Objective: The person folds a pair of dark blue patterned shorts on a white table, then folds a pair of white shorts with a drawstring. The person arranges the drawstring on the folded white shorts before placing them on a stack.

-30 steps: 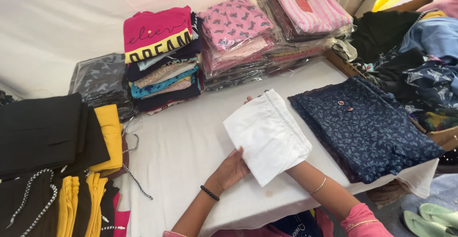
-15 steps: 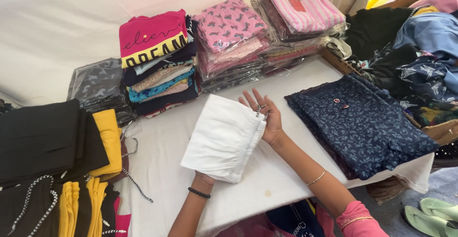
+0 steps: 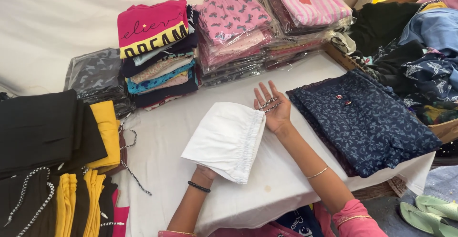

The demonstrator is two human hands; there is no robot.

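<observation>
A folded white garment (image 3: 224, 139) with an elastic waistband lies on the white-covered table (image 3: 167, 122) in front of me. My left hand (image 3: 206, 172), a black bead bracelet on its wrist, is tucked under the garment's near edge and mostly hidden. My right hand (image 3: 273, 107) lies palm up with fingers spread at the garment's far right corner, touching the waistband. A black-and-white cord (image 3: 268, 105) crosses that palm. A folded dark blue floral garment (image 3: 362, 117) lies just right of my right forearm.
Stacks of folded and bagged clothes (image 3: 234, 31) line the far side of the table. Black clothes (image 3: 43, 127) and yellow clothes (image 3: 107, 132) cover the left. A cardboard box (image 3: 443, 129) of dark clothes stands at the right. Green sandals (image 3: 429, 213) lie on the floor.
The white garment has shifted left across the table and turned. My right hand came out from beneath it and now lies palm up at its far corner.
</observation>
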